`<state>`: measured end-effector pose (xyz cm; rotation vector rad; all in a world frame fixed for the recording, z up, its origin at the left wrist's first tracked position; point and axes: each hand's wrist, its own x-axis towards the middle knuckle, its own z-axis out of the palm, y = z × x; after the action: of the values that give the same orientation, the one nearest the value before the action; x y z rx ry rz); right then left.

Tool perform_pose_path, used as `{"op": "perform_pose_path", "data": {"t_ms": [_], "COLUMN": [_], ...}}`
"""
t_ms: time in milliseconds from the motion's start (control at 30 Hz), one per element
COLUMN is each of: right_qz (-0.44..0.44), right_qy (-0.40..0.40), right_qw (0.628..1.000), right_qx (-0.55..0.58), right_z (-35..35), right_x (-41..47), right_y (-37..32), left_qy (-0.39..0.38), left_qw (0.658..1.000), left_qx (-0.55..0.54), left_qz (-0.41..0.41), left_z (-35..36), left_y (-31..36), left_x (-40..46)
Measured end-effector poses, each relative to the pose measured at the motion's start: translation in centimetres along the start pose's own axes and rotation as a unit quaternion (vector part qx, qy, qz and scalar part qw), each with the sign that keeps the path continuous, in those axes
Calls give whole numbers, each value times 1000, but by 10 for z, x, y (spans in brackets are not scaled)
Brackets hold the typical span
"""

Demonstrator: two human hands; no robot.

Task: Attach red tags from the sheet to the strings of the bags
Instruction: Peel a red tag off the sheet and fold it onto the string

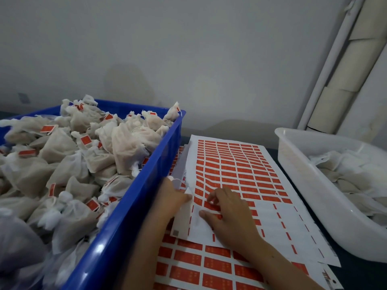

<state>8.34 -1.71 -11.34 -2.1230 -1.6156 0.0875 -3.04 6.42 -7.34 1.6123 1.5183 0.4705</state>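
Observation:
The top sheet of red tags (236, 164) lies between two bins, with its lower right rows peeled bare. My left hand (170, 197) is at the sheet's left edge, against the blue bin. It grips a white bag whose tuft (170, 178) sticks out above the knuckles, and a thin string runs from the tuft toward the sheet. My right hand (227, 214) rests on the sheet. Its curled index finger and thumb pinch at a red tag (210, 206) in the lower left rows. How far the tag is lifted is hidden.
A blue bin (134, 201) on the left is heaped with white bags (62, 155), many carrying red tags. A white tub (297, 164) on the right holds more bags. Further tag sheets (199, 266) lie under the top one. A wall and a pipe stand behind.

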Motion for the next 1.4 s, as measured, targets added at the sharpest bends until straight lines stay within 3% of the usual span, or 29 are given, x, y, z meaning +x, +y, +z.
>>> {"op": "perform_pose_path", "data": {"t_ms": [300, 533, 767, 1000, 1200, 1400], "right_qz": [-5, -52, -39, 25, 94, 150], "right_qy": [32, 128, 131, 136, 136, 186], "right_qw": [998, 988, 989, 981, 952, 911], "right_qx": [59, 70, 52, 138, 259, 337], "right_z": [1, 3, 9, 14, 15, 11], "right_x": [-3, 1, 5, 7, 10, 11], "right_y": [3, -12, -15, -11, -3, 3], "left_qy": [3, -25, -9, -3, -3, -1], "left_qw": [1000, 998, 998, 999, 999, 998], "left_qx": [1, -50, -22, -6, 13, 16], "left_qz": [2, 33, 53, 50, 50, 61], "left_z": [-2, 1, 7, 7, 5, 6], "left_y": [-5, -2, -3, -2, -4, -7], "left_x": [-1, 0, 0, 0, 1, 5]}}
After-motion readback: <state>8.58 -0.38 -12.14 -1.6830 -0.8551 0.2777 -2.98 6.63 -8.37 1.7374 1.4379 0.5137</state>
